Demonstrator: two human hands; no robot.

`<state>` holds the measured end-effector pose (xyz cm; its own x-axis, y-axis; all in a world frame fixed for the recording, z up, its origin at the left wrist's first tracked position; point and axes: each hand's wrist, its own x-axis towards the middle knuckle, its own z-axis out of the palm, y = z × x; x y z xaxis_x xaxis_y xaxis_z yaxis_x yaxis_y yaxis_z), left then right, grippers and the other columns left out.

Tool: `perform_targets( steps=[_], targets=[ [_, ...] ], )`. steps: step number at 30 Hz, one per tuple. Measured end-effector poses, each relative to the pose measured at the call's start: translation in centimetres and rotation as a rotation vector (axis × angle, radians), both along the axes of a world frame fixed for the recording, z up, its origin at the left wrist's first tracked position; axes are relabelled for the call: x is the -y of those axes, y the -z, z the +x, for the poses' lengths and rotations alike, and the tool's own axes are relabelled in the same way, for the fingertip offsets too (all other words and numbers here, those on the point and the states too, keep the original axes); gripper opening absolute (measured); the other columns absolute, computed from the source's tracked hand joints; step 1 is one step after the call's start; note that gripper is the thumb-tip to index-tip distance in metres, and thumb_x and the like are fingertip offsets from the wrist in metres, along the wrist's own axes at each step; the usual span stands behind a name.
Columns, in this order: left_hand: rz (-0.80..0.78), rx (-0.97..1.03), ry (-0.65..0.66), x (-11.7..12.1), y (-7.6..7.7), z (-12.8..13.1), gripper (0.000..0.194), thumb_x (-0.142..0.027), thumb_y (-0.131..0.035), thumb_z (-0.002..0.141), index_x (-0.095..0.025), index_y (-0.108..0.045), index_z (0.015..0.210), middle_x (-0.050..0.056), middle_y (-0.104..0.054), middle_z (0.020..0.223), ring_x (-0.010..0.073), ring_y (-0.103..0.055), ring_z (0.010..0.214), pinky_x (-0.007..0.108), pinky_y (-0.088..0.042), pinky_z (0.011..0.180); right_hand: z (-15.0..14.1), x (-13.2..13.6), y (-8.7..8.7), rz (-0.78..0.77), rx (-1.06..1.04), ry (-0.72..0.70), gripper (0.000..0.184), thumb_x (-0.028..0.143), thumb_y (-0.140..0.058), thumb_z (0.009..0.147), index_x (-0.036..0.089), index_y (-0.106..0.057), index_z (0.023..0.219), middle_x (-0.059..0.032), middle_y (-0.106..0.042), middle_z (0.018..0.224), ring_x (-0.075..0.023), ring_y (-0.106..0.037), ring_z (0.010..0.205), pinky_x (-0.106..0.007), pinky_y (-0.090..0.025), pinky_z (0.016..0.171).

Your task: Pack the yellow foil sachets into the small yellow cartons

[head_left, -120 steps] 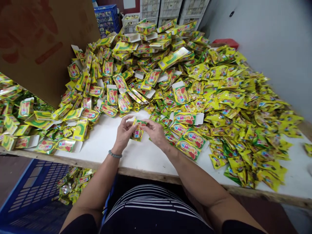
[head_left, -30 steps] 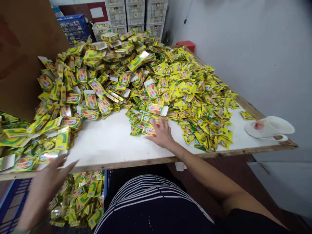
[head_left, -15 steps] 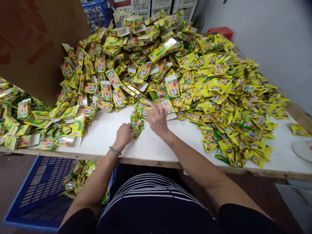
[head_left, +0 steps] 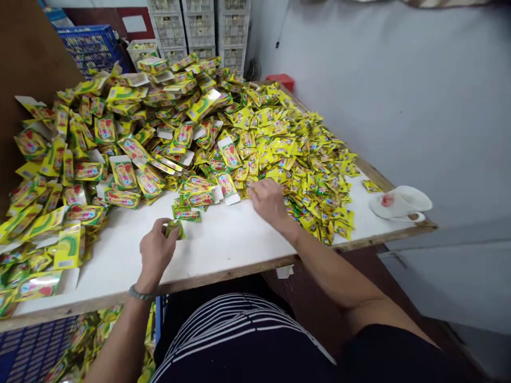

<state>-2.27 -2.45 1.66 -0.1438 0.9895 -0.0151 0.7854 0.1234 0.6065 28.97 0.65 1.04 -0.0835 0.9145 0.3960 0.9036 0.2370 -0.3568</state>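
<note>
My left hand (head_left: 157, 250), with a beaded bracelet at the wrist, pinches a small green packet (head_left: 175, 229) just above the white tabletop (head_left: 223, 239). Beyond it lie a few more green packets (head_left: 187, 214) and an open-ended yellow-green carton (head_left: 202, 197). My right hand (head_left: 270, 205) is closed at the near edge of a heap of yellow packets (head_left: 303, 165); its fingertips are curled out of sight, so what they hold is hidden. Left of that hand, another carton (head_left: 226, 185) leans with its white flaps open.
Many small cartons (head_left: 123, 173) are piled at the left and back. A white cup (head_left: 401, 203) stands near the table's right end. Blue crates (head_left: 93, 45) and stacked white crates (head_left: 199, 26) stand behind. Below the table's front edge, a blue basket (head_left: 35, 346) holds more packets.
The view has turned to the right, bringing the cup into sight. My right hand has left the cartons for the yellow heap. My left hand has drawn back from the green packets with one.
</note>
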Motion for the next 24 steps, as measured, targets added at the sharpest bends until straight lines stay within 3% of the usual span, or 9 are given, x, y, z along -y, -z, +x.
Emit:
perform_targets(
  steps=[2,4,6,10,14,17,20,24],
  targets=[
    [-0.044,0.401,0.049,0.0,0.3,1.1,0.033,-0.044,-0.071,0.075,-0.023,-0.056,0.096,0.002,-0.069,0.072,0.0212,-0.064,0.066,0.030,-0.043,0.059,3.3,0.1,0.3,-0.120,0.219,0.143,0.029,0.024,-0.051,0.094,0.010,-0.067,0.114,-0.0217,-0.066,0.117,-0.0354,-0.053,0.110,-0.047,-0.036,0.092],
    [-0.120,0.745,0.099,-0.4,0.8,2.9,0.040,-0.043,-0.077,0.067,-0.022,-0.052,0.090,0.000,-0.066,0.064,0.0187,-0.062,0.061,0.029,-0.046,0.058,4.8,-0.1,1.3,-0.224,0.366,0.123,0.036,0.017,-0.049,0.093,0.010,-0.063,0.125,-0.0203,-0.067,0.118,-0.0345,-0.052,0.111,-0.046,-0.034,0.092],
    [-0.173,0.892,0.106,-1.0,1.5,4.6,0.043,-0.040,-0.082,0.061,-0.020,-0.053,0.086,-0.003,-0.061,0.057,0.0158,-0.059,0.056,0.028,-0.047,0.057,4.5,-0.3,2.5,-0.289,0.415,0.077,0.039,0.011,-0.043,0.094,0.009,-0.062,0.128,-0.0194,-0.070,0.113,-0.0331,-0.054,0.108,-0.045,-0.034,0.091],
    [-0.271,1.013,0.096,-1.9,2.7,6.0,0.043,-0.033,-0.086,0.057,-0.016,-0.061,0.088,-0.001,-0.064,0.061,0.0132,-0.061,0.058,0.025,-0.048,0.058,0.7,0.9,4.2,-0.297,0.350,-0.113,0.036,0.019,-0.043,0.099,0.011,-0.067,0.125,-0.0161,-0.071,0.111,-0.0298,-0.055,0.104,-0.041,-0.038,0.091],
    [-0.300,1.079,0.032,-2.3,3.6,5.5,0.045,-0.027,-0.087,0.053,-0.016,-0.061,0.088,0.000,-0.069,0.069,0.0139,-0.065,0.063,0.023,-0.048,0.057,-2.5,2.7,4.1,-0.243,0.220,-0.348,0.030,0.034,-0.053,0.099,0.022,-0.072,0.119,-0.0118,-0.067,0.129,-0.0303,-0.051,0.118,-0.043,-0.037,0.094],
    [-0.255,1.096,0.064,-2.5,4.1,5.3,0.043,-0.026,-0.087,0.055,-0.016,-0.063,0.089,-0.001,-0.068,0.067,0.0127,-0.064,0.061,0.023,-0.051,0.059,-3.9,2.6,3.5,-0.240,-0.038,-0.254,0.029,0.039,-0.052,0.100,0.025,-0.077,0.099,-0.0085,-0.073,0.118,-0.0286,-0.056,0.113,-0.046,-0.036,0.095],
    [-0.229,1.106,0.184,-2.5,4.1,5.2,0.042,-0.027,-0.088,0.058,-0.015,-0.064,0.091,-0.002,-0.066,0.064,0.0111,-0.063,0.059,0.024,-0.052,0.062,-5.5,1.4,3.2,-0.346,-0.410,-0.149,0.025,0.041,-0.062,0.093,0.022,-0.075,0.102,-0.0065,-0.076,0.097,-0.0227,-0.064,0.090,-0.036,-0.042,0.082],
    [-0.251,1.122,0.205,-2.0,3.8,5.0,0.045,-0.033,-0.089,0.060,-0.016,-0.064,0.094,0.001,-0.071,0.070,0.0126,-0.065,0.061,0.026,-0.054,0.065,-7.3,0.5,3.9,-0.520,-0.678,-0.263,0.021,0.039,-0.069,0.082,0.019,-0.073,0.088,0.0010,-0.068,0.073,-0.0153,-0.057,0.067,-0.026,-0.038,0.062]
  ],
)
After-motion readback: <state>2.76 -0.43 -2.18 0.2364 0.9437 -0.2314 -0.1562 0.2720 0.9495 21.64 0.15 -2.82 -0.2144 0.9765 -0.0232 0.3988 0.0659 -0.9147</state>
